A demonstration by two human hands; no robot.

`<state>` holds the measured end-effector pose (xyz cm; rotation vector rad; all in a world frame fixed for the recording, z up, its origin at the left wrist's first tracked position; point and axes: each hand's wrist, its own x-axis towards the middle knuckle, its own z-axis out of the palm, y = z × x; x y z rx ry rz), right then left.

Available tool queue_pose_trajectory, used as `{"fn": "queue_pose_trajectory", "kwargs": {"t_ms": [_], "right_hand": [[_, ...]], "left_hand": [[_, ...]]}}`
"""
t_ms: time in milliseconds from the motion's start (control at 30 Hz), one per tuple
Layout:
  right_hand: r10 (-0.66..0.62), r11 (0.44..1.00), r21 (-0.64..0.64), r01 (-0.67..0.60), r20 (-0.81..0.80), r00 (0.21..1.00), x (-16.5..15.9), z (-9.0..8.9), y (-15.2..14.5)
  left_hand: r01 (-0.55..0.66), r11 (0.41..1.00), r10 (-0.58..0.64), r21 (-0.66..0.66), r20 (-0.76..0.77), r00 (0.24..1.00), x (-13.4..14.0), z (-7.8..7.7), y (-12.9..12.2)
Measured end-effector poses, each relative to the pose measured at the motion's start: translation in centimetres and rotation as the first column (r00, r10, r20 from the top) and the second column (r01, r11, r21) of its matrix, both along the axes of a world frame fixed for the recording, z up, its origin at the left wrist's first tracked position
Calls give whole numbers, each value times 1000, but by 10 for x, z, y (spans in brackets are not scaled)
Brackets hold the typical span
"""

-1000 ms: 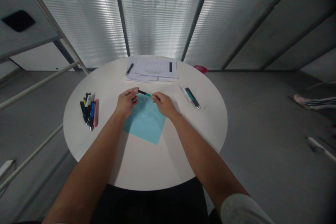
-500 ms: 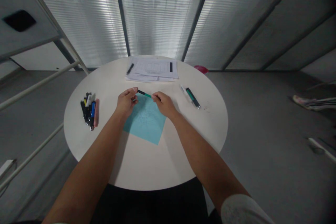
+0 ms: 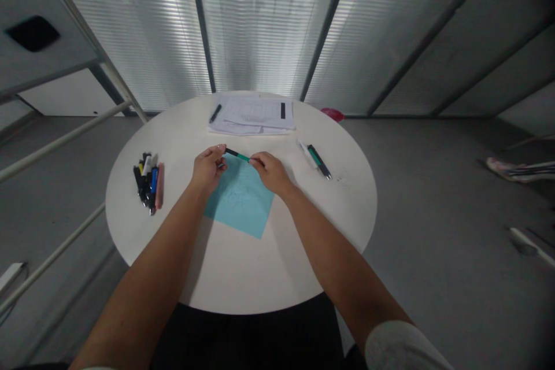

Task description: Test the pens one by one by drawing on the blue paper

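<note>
Your left hand (image 3: 208,170) has edged slightly left, pinching one end of the slim black-and-green plastic pen (image 3: 237,154) | right hand (image 3: 271,172) clamped on its other end | pen between your hands, square light-blue paper sheet (image 3: 240,202) below | uneven pull could make your grip slip.

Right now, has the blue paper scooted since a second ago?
No. Against the rim of the white table, the blue paper shows no shift either way.

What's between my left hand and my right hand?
In the head view, a green-and-black pen spans from the left hand to the right hand; blue paper shows below it.
</note>
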<state>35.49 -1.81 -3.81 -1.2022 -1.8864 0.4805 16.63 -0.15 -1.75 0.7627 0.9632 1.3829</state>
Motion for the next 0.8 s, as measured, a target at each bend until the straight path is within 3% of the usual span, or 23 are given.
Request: {"fn": "queue_pose_trajectory", "kwargs": {"t_ms": [67,167,233,333,367,433,533,667,800], "right_hand": [[17,999,-44,-20,-70,997,-2,0,-1],[-22,985,-171,-37,-329,944,-5,2,1],[-131,962,-272,-30,-552,824,-4,4,6],[-283,939,-344,-2,-777,562,2,11,11],[-305,930,-367,-32,-815,492,6,13,12],[-320,894,-420,-159,-844,430,12,16,13],[-274,866,-423,-267,-847,456,18,18,11],[-196,870,-406,-280,-806,558,19,18,7],[-152,848,-391,-359,-827,542,17,23,2]], "left_hand": [[2,1000,-2,1,5,1000,0,0,1],[4,1000,-4,20,11,1000,0,-2,2],[11,999,-9,46,-48,999,2,-3,0],[52,993,-23,105,-260,965,9,-4,-6],[53,991,-9,125,-325,946,11,-4,-8],[94,983,-15,157,-443,897,16,-4,-13],[104,964,49,246,-547,836,21,-3,-17],[125,934,112,336,-607,787,21,-4,-17],[190,904,135,384,-677,723,19,-10,-14]]}}
